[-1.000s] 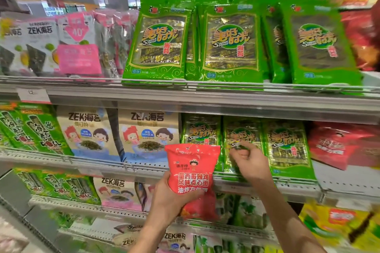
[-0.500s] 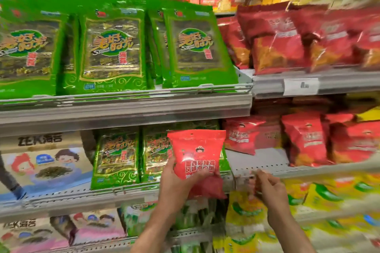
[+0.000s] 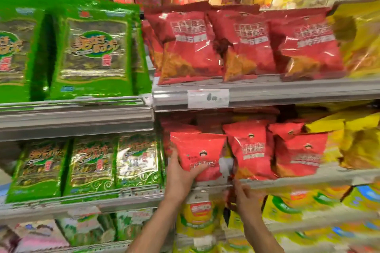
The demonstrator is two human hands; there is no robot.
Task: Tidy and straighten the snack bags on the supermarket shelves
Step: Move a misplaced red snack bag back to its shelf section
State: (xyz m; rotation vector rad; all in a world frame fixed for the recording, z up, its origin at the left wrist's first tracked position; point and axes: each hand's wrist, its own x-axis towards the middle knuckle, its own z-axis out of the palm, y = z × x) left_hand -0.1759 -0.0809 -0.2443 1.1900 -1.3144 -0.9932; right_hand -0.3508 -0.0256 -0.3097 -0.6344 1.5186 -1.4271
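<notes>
The red snack bag (image 3: 198, 155) is standing upright with its long side running up and down, printed front facing out and the crimped top edge at the top, right at the left end of the middle shelf (image 3: 287, 181) on the right-hand rack. The left hand (image 3: 181, 178) has it gripped from the lower left, thumb lying across the front near the bottom print and the other fingers (image 3: 171, 157) wrapped round the left edge and behind it, so the bag sits mostly above and to the right of the palm. The right hand (image 3: 246, 197) is lower down, just under the shelf lip, and it's pretty blurry; the fingers look curled near something dark red, but honestly I can't tell if they're holding anything. Just beside the held bag on the right are more red bags (image 3: 249, 150) of the same kind, a bit slumped, then yellow bags (image 3: 357, 141) further along. To the left, the green seaweed packs (image 3: 90, 164) stand in a row on the neighbouring rack. Above, bigger red chip bags (image 3: 189, 47) lean over a price tag (image 3: 207, 98), and yellow packs (image 3: 195, 217) fill the shelf below the hands.
</notes>
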